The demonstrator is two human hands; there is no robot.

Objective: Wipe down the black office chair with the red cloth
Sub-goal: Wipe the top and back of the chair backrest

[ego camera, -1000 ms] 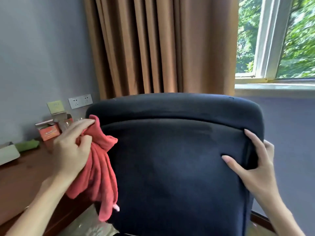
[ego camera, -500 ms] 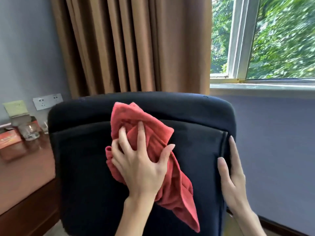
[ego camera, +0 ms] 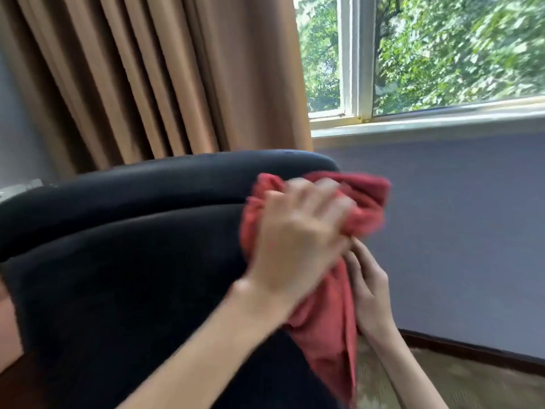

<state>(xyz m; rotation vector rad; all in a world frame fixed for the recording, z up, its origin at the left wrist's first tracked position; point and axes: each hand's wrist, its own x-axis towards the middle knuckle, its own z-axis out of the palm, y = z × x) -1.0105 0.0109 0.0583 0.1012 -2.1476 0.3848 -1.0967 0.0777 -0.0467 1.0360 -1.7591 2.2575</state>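
The black office chair (ego camera: 126,261) fills the lower left, its padded backrest facing me. The red cloth (ego camera: 327,329) lies bunched over the backrest's upper right corner and hangs down its right edge. My left hand (ego camera: 298,240) presses the cloth against the backrest near that corner; it is motion-blurred, with fingers spread over the fabric. My right hand (ego camera: 370,290) rests on the chair's right edge, fingers pointing up, partly behind the hanging cloth.
Brown curtains (ego camera: 153,78) hang behind the chair. A window (ego camera: 427,54) with a white sill is at upper right above a purple wall (ego camera: 472,231). Patterned floor (ego camera: 472,385) shows at lower right. A strip of wooden desk (ego camera: 6,335) shows at the left edge.
My left hand swept the red cloth from the backrest's left edge across to its upper right corner. The view turned right. My right hand stayed on the chair's right edge.
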